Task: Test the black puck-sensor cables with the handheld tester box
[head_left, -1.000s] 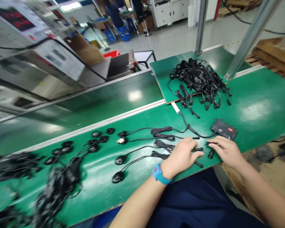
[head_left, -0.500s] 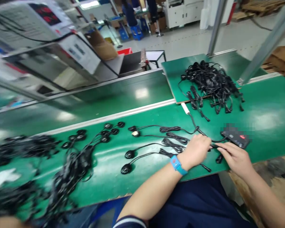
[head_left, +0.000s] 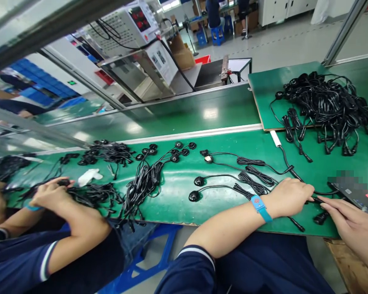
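Note:
My left hand [head_left: 290, 197], a blue strap on its wrist, rests curled on the green bench [head_left: 178, 204] over the plug ends of black cables. My right hand [head_left: 351, 222] reaches in from the right, index finger stretched out and touching a plug [head_left: 320, 217] beside the left hand's fingertips. A black tester box [head_left: 360, 196] with a red display lies just behind the right hand. Several black cables with round puck heads [head_left: 199, 181] and bundled middles [head_left: 253, 179] lie in a row left of my hands.
A big tangle of black cables [head_left: 328, 106] sits on a green board at the back right. To my left a co-worker's hands [head_left: 50, 192] handle more cable bundles [head_left: 141, 183]. A white rag [head_left: 90, 176] lies near them. A conveyor and a machine stand behind.
The view has swung left, bringing the co-worker into sight. My left hand has slid right along the plugs toward my right hand's finger.

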### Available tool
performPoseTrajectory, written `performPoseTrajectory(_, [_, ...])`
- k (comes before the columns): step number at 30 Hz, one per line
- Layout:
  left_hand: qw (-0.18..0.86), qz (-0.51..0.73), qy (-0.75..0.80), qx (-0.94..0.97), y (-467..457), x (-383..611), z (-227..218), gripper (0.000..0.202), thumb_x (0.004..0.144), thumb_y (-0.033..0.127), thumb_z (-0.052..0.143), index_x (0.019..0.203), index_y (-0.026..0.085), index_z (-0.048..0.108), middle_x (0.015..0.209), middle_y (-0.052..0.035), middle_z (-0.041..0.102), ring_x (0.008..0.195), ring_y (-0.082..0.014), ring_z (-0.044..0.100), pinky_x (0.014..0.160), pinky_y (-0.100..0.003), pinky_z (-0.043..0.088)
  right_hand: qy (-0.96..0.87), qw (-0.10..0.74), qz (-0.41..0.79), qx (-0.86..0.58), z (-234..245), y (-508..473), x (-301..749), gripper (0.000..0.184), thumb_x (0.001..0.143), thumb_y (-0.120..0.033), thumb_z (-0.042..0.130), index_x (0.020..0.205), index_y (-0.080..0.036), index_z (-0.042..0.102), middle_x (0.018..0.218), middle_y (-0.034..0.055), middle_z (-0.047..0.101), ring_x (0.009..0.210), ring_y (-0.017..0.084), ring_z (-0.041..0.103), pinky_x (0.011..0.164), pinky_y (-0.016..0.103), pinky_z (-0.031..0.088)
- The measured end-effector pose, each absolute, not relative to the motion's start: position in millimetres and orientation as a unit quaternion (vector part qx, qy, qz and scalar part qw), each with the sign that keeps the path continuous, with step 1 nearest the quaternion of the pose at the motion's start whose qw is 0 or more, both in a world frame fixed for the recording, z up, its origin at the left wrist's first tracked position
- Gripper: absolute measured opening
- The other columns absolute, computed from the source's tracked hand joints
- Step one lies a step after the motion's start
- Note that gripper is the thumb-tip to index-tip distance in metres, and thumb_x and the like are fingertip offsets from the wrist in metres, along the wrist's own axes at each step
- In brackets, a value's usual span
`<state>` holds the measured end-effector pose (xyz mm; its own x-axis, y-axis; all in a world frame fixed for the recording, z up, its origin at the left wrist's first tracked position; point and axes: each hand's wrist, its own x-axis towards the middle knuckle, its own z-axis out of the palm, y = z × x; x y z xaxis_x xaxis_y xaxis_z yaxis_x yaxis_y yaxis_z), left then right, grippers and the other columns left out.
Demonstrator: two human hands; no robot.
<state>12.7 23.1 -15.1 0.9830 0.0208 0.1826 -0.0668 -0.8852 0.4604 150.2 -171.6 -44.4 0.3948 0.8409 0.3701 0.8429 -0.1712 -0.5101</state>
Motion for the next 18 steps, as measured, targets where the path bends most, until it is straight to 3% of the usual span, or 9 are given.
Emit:
performPoseTrajectory(5, [0.269, 0.089, -0.032, 0.959, 26.1, 18.0, -20.6, 0.011, 0.098, 0.015, 0.055, 0.088, 0.018, 0.059, 0.092, -0.0075, 0.073, 0.092, -0.0221, 0.067, 0.075, -0.033, 0.045, -0.531, 0.31, 0.007, -0.788, -46.6, -174.0, 154.0, 0.028, 0.102, -0.052, 0.052, 0.113, -0.037, 0.073, 0.117, -0.005, 0.073, 0.103, 0.024, 0.071, 0.091, 0.04, 0.056])
performPoseTrajectory(8, [0.241, 0.113, -0.028, 0.964, 23.4, 16.6, -20.0, 0.016, 0.104, 0.021, 0.051, 0.091, 0.016, 0.06, 0.091, -0.0083, 0.07, 0.091, -0.0228, 0.064, 0.078, -0.034, 0.046, -0.511, 0.307, 0.023, -0.802, -50.1, -175.5, 159.9, 0.029, 0.099, -0.057, 0.053, 0.107, -0.039, 0.074, 0.113, -0.0054, 0.074, 0.102, 0.026, 0.072, 0.086, 0.042, 0.058])
performPoseTrajectory(13, [0.177, 0.149, -0.051, 0.972, 17.4, 11.0, -10.8, 0.02, 0.102, 0.009, 0.044, 0.098, 0.015, 0.064, 0.095, -0.009, 0.068, 0.093, -0.022, 0.059, 0.082, -0.034, 0.047, -0.472, 0.314, 0.057, -0.821, -47.4, -176.4, 167.0, 0.032, 0.092, -0.06, 0.056, 0.096, -0.037, 0.077, 0.104, -0.0032, 0.076, 0.094, 0.027, 0.074, 0.073, 0.039, 0.063])
performPoseTrajectory(18, [0.141, 0.173, -0.065, 0.973, 14.5, 10.3, -6.9, 0.031, 0.106, 0.011, 0.037, 0.097, 0.014, 0.066, 0.092, -0.0088, 0.069, 0.092, -0.0225, 0.059, 0.077, -0.035, 0.046, -0.443, 0.34, 0.132, -0.819, -36.7, -174.7, 170.9, 0.036, 0.085, -0.063, 0.063, 0.096, -0.033, 0.08, 0.089, 0.0005, 0.076, 0.065, 0.024, 0.072, 0.053, 0.031, 0.061])
